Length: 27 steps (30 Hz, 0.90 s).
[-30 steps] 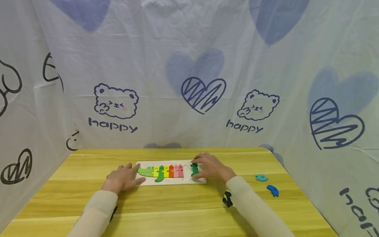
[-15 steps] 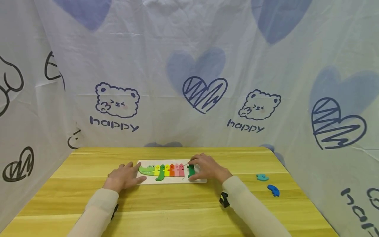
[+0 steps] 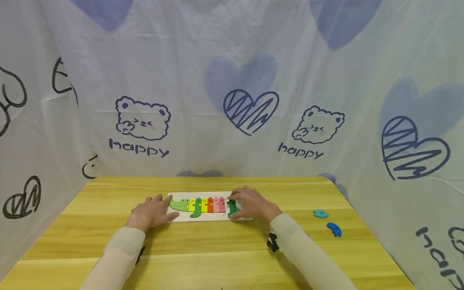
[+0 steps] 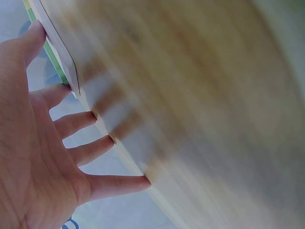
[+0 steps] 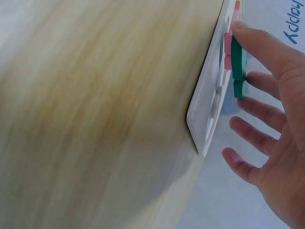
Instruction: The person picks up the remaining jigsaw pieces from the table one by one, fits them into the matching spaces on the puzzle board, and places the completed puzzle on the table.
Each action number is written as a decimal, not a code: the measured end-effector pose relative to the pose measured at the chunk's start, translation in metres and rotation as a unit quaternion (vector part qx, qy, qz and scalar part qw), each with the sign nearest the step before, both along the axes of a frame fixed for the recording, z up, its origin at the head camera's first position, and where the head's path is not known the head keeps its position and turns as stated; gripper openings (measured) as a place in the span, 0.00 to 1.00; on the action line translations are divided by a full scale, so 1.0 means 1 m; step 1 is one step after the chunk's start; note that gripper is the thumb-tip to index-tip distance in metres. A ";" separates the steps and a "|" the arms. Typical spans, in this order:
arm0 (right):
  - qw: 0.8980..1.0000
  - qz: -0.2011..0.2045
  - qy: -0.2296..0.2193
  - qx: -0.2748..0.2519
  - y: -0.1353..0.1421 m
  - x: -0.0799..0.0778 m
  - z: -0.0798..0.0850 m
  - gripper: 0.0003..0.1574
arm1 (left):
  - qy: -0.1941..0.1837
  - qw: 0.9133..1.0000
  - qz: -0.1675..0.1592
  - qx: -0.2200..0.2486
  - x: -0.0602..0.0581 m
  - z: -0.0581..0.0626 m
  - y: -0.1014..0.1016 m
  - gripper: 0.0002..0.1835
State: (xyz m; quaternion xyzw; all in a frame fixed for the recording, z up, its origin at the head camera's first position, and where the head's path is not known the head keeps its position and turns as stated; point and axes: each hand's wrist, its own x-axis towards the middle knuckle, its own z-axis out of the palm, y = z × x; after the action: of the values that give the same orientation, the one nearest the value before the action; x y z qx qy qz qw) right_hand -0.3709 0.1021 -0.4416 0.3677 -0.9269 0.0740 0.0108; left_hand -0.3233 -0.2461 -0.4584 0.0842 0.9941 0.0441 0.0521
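Note:
A white puzzle board (image 3: 212,218) lies on the table, holding a crocodile of light green head (image 3: 179,206) and yellow, green, orange and pink pieces in a row. My left hand (image 3: 150,213) steadies its left end; in the left wrist view the thumb and index fingertip touch the board's edge and the other spread fingertips rest on the table. My right hand (image 3: 251,204) pinches a dark green puzzle piece (image 5: 237,59) between thumb and fingers. That piece sits slightly raised over the board, right beside the last pink piece (image 3: 222,204). The board's right end is partly hidden by this hand.
To the right on the wooden table (image 3: 203,257) lie a teal puzzle piece (image 3: 320,213) and a blue curved one (image 3: 334,229). A small blue bit (image 3: 307,235) peeks out by the right sleeve. A printed cloth (image 3: 195,133) hangs behind the table and along its sides.
My right hand has slid left with the dark green piece, closing the gap to the last pink piece. The left hand stays at the board's left end.

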 end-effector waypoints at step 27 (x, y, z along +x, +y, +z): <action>1.000 -0.008 -0.002 0.014 -0.013 -0.001 -0.002 0.45 | 0.001 1.000 0.007 -0.003 -0.003 -0.004 -0.004 0.47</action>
State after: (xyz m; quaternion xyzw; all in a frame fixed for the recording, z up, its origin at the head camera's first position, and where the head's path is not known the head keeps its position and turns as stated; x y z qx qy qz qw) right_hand -0.3722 0.0894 -0.4438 0.3604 -0.9308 0.0617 0.0042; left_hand -0.3260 -0.2504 -0.4626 0.0773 0.9949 0.0412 0.0507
